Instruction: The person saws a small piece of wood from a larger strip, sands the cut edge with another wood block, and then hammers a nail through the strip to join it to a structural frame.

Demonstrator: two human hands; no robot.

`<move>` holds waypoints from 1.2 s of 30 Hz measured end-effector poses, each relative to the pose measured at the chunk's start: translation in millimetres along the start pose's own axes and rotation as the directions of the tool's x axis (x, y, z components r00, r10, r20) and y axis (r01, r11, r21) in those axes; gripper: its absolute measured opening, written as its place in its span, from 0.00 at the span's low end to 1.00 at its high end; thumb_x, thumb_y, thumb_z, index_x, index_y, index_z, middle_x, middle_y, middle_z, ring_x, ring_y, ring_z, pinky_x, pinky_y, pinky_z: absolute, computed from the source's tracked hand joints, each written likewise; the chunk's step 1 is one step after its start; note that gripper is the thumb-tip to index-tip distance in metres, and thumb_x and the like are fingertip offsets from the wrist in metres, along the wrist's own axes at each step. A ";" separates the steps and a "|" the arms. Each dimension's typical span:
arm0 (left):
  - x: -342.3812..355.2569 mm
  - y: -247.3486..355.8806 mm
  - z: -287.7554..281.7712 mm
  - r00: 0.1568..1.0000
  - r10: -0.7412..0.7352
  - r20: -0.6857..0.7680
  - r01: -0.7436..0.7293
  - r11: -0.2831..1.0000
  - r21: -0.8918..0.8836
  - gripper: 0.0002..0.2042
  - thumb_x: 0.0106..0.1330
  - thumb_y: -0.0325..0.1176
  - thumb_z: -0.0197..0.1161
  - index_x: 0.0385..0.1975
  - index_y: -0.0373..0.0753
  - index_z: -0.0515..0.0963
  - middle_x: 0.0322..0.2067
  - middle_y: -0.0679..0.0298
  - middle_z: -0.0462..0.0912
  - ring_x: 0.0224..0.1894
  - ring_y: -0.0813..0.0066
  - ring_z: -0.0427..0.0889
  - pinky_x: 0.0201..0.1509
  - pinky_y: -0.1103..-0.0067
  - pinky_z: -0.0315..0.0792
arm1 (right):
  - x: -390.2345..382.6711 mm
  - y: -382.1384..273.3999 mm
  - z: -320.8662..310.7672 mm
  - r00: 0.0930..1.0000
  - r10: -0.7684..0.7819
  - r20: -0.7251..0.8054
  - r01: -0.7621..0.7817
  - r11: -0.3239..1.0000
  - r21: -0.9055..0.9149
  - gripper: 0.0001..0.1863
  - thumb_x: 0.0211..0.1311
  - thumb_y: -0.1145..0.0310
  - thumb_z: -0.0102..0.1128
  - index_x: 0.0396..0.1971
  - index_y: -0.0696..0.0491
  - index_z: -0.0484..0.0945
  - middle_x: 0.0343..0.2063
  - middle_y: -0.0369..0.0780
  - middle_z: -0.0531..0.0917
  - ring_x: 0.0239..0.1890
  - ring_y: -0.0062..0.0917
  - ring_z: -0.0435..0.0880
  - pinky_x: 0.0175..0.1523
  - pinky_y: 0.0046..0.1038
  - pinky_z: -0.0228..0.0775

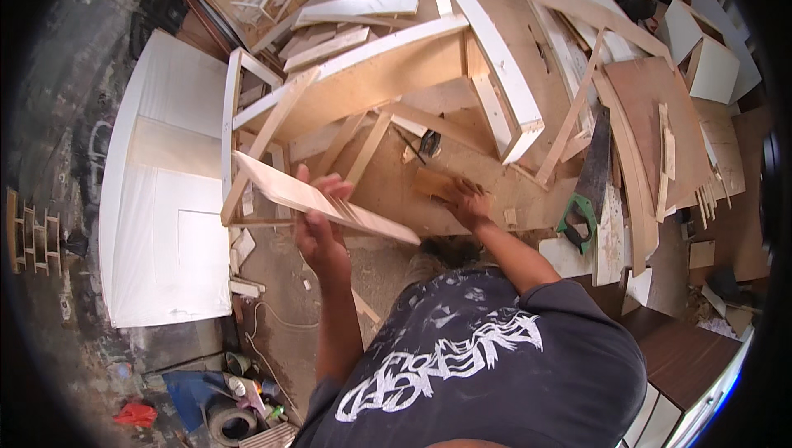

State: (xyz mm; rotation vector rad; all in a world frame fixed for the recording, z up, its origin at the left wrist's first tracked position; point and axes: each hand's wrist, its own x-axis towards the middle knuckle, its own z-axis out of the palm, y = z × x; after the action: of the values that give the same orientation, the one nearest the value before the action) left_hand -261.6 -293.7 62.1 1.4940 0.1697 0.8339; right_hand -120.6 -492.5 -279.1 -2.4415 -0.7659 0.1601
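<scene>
My left hand grips a long pale wooden board, held tilted at the left of the work surface. Its fingers curl around the board's middle. Lower on the surface, to the right, my right hand is closed on a short orange-brown wooden block. Beyond both hands stands a white-edged wooden frame, with loose battens leaning inside it. A small dark object, too unclear to name, lies behind the block. A handsaw with a green handle is to the right of my right hand.
A large white panel is at the left. Offcuts and a brown sheet crowd the right. A dark brown cabinet is at lower right. A cord, a blue sheet and a red bag lie on the floor at lower left.
</scene>
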 end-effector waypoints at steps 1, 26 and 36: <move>4.8 3.1 -2.5 1.000 -0.026 -0.010 0.026 1.000 0.001 0.43 0.82 0.59 0.52 0.79 0.24 0.52 0.57 0.51 0.81 0.54 0.62 0.85 0.66 0.62 0.77 | 0.3 -0.4 0.4 0.996 0.073 0.054 -0.072 0.997 -0.021 0.32 0.63 0.49 0.73 0.66 0.41 0.81 0.72 0.42 0.75 0.76 0.42 0.70 0.78 0.51 0.59; 40.1 -17.9 -158.7 0.822 -0.212 -0.529 -0.151 0.813 -0.562 0.31 0.86 0.55 0.39 0.68 0.32 0.72 0.58 0.50 0.80 0.53 0.58 0.81 0.64 0.60 0.77 | -38.2 -178.1 -178.0 0.955 0.238 0.177 -0.259 0.381 0.888 0.25 0.72 0.67 0.72 0.66 0.57 0.81 0.50 0.39 0.89 0.50 0.20 0.86 0.57 0.27 0.82; 120.5 -60.3 -127.8 0.943 -0.218 -0.253 0.095 0.902 -0.421 0.33 0.76 0.26 0.65 0.78 0.37 0.59 0.61 0.58 0.80 0.63 0.63 0.80 0.74 0.53 0.72 | -61.0 -152.7 -216.4 0.767 0.631 -0.111 -0.157 0.353 0.922 0.23 0.71 0.70 0.72 0.62 0.60 0.82 0.47 0.40 0.89 0.44 0.21 0.89 0.49 0.26 0.85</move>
State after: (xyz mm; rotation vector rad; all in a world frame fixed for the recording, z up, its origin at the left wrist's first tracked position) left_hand -226.3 -113.0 37.9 0.9487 0.3169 0.8944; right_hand -186.7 -528.8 -18.1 -1.4469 0.2165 0.1159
